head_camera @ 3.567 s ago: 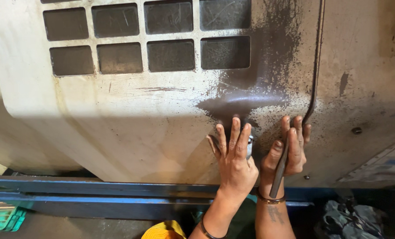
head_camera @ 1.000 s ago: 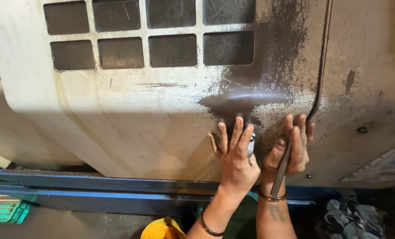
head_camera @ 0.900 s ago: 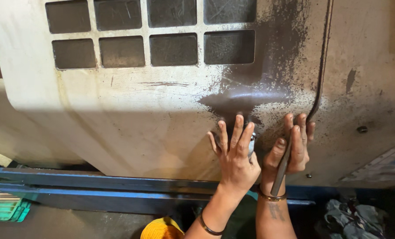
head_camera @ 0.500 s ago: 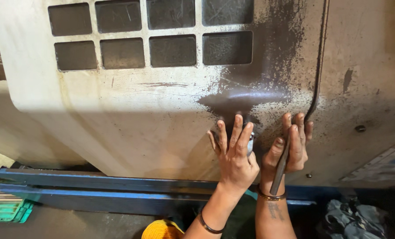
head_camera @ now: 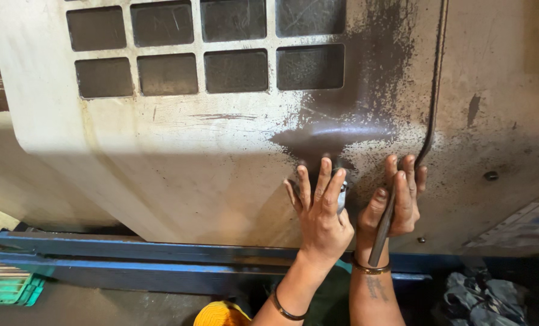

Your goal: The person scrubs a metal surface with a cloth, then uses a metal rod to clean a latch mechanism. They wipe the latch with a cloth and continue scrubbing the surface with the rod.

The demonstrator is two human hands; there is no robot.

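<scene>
My left hand [head_camera: 321,212] lies flat against a dirty cream machine cover [head_camera: 179,157], fingers stretched upward. A small shiny metal piece [head_camera: 342,197] is pinched at its thumb side, pressed to the panel. Just to the right, my right hand [head_camera: 399,202] presses on the same cover and grips a thin dark metal rod [head_camera: 380,236] that runs down along the palm to the wrist. Both hands sit below a dark greasy smear [head_camera: 342,130]. A curved door seam [head_camera: 432,102] rises from my right fingertips.
A grid of dark rectangular window panes [head_camera: 206,48] fills the cover's upper part. Below the cover runs a blue steel rail [head_camera: 130,265]. A green crate [head_camera: 6,287] sits at lower left, a yellow object [head_camera: 221,314] at the bottom, rags [head_camera: 487,302] at lower right.
Both hands keep their places on the cover; only the view shifts slightly.
</scene>
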